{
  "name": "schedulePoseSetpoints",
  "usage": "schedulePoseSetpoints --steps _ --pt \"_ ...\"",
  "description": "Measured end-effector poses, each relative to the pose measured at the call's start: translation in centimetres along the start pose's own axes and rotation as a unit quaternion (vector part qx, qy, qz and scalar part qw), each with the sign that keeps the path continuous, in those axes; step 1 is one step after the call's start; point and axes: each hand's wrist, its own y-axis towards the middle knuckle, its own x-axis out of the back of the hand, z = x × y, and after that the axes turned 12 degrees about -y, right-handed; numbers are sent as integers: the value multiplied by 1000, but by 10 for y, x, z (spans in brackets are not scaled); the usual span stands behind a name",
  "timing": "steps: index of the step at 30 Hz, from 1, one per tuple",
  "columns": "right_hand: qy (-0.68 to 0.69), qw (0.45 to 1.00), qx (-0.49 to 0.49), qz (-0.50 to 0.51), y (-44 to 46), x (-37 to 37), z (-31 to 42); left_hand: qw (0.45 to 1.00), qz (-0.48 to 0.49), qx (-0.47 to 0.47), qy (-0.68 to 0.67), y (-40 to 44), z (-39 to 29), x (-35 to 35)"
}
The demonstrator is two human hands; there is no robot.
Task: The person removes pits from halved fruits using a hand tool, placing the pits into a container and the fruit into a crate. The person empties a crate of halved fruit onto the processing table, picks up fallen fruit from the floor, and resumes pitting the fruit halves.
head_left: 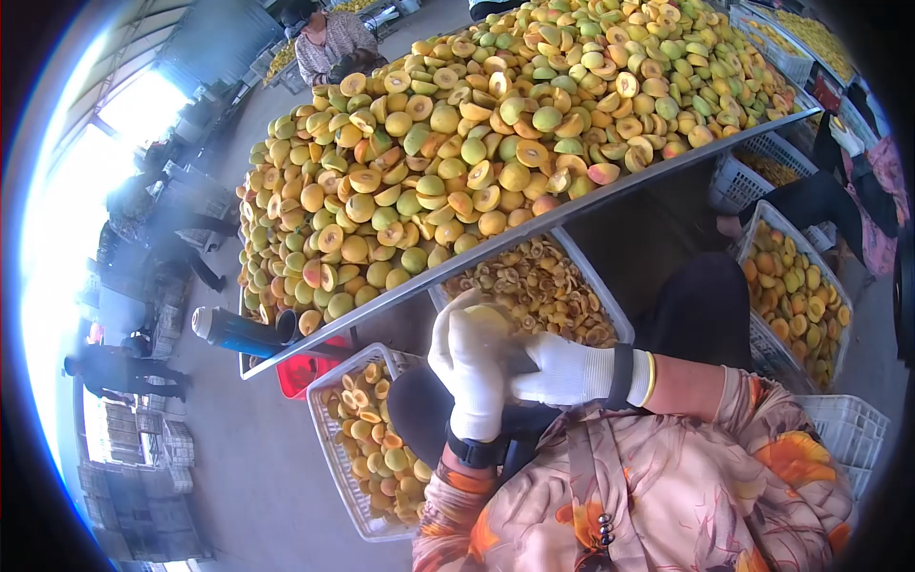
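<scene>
In a white glove, my left hand [467, 357] is wrapped round a yellowish fruit [488, 326], which is blurred. Close against it, my right hand [562, 370], also gloved, is closed beside the fruit; what its fingers grip is hidden. Both hands are above my lap, over the near edge of a crate of small brown-orange pieces [543, 286]. Beyond them a metal-edged table [534, 226] bears a large heap of halved and whole yellow-green fruits [438, 153].
Fruit halves fill a white crate [327, 443] at the left and another crate [839, 286] at the right. A blue bottle [238, 331] stands by the table corner near a red container [297, 377]. A co-worker [334, 43] is behind the heap; another person's sleeve [884, 191] shows at right.
</scene>
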Motion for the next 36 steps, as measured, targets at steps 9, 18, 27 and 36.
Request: schedulePoseSetpoints --steps 9,18,27,36 --pt "-243 968 -51 20 14 34 -11 997 8 39 -70 15 8 2" --pt "-267 959 -99 13 29 1 -32 999 -14 43 3 31 24 25" --pt "-61 998 9 4 52 -15 -40 995 -93 24 2 39 33 41" --pt "-283 942 -161 82 59 -9 -35 994 -93 36 39 40 13 43"
